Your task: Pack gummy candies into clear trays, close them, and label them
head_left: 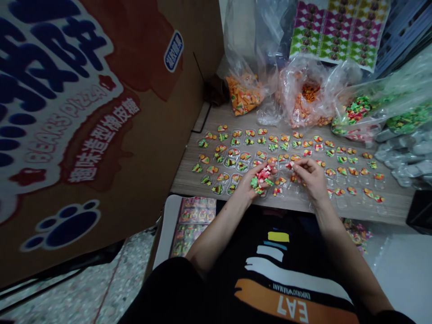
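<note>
My left hand is cupped palm up over the table's front edge and holds a small heap of red, white and green gummy candies. My right hand sits just to its right, fingers pinched on one red-and-white candy. Both hands hover over rows of clear plastic blister trays with small candies in the pockets, spread on the wooden table.
A large orange printed cardboard box fills the left. Clear bags of orange candy and green candy stand at the back. Printed wrapper sheets hang behind. Filled packs lie below the table at left.
</note>
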Available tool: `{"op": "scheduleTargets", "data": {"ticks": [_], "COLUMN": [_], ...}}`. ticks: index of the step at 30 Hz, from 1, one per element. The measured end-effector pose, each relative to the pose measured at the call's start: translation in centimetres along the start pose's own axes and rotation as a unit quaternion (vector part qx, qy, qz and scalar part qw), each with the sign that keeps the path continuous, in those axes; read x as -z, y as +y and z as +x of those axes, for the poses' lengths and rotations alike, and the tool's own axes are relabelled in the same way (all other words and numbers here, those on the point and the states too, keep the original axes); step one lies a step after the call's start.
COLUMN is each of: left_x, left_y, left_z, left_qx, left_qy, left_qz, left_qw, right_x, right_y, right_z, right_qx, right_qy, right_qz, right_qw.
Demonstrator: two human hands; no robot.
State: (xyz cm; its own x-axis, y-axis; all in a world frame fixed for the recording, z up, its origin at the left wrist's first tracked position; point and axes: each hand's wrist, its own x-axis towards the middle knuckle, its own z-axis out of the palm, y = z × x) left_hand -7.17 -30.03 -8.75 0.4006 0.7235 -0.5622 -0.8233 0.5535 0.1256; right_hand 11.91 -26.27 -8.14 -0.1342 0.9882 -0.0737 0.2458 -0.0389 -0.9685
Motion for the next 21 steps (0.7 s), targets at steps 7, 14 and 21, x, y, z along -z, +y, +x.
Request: {"op": "scheduleTargets", "data": {"ticks": [7, 14, 21], "left_x": [0.1, 0.4, -0.8], "left_y": [0.6, 0.6, 0.6], "left_z": [-0.3, -0.3, -0.7], "left_qx": [-0.012, -0.030, -0.015], "left_qy": [0.024, 0.024, 0.011], "left_qz": [0.001, 0.021, 0.023], "left_qw": [1.000, 0.999, 1.000], "right_x": [-1.1, -1.6, -1.5], "right_y": [3.1, 2.7, 3.0], "right_z": [2.6, 1.9, 1.4], "right_qx": [0.005, 0.150, 0.159], "right_qy": [-0.041, -0.011, -0.057], "right_qz": [-0.143, -0.331, -0.408], "right_qw": [0.989, 0.932, 0.897]}}
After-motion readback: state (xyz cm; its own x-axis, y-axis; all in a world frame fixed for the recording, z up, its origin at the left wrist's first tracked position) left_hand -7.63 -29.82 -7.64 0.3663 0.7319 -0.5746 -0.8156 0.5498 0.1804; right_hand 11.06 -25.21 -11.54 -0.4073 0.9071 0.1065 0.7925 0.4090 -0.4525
